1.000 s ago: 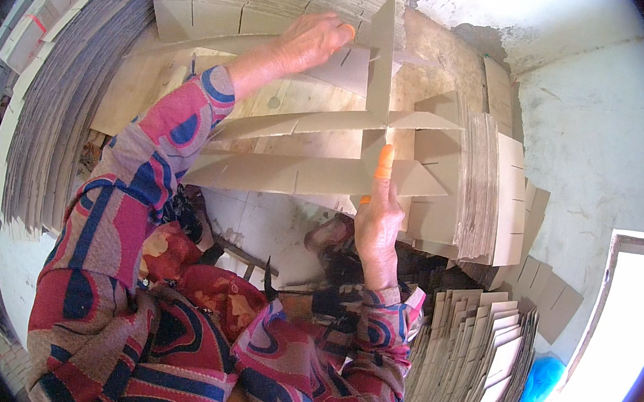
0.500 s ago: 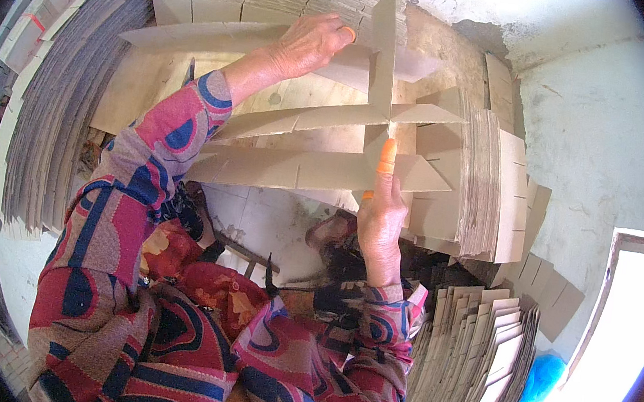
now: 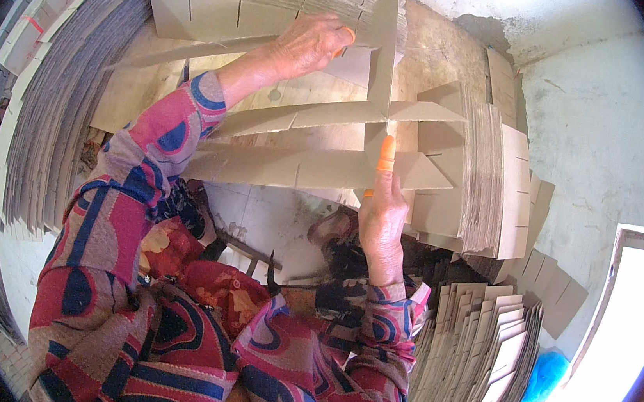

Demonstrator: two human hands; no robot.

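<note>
My left hand (image 3: pixel 311 43) is closed on a long slotted cardboard strip (image 3: pixel 352 67), gripping it by the upper edge at the far side of the board. Its left part runs out behind my wrist. A narrow cross strip (image 3: pixel 383 70) stands on edge, pointing away from me. Two other cardboard strips cross it: a middle strip (image 3: pixel 307 117) and a nearer strip (image 3: pixel 286 167), which look slotted into it. At the near end of the cross strip, my right hand (image 3: pixel 383 215) pinches the cardboard, its orange-covered index finger stretched along it.
A pale wooden board (image 3: pixel 424 55) lies under the strips. Slotted cardboard stacks stand at the far side (image 3: pixel 272 0), the left (image 3: pixel 75 89), the right (image 3: pixel 481 178) and lower right (image 3: pixel 469 366). A blue bag (image 3: pixel 545 379) sits near the bright doorway (image 3: pixel 622 334).
The strip in my left hand has turned to show less of its face, and its right end has drawn back towards the cross strip. My right hand has hardly moved.
</note>
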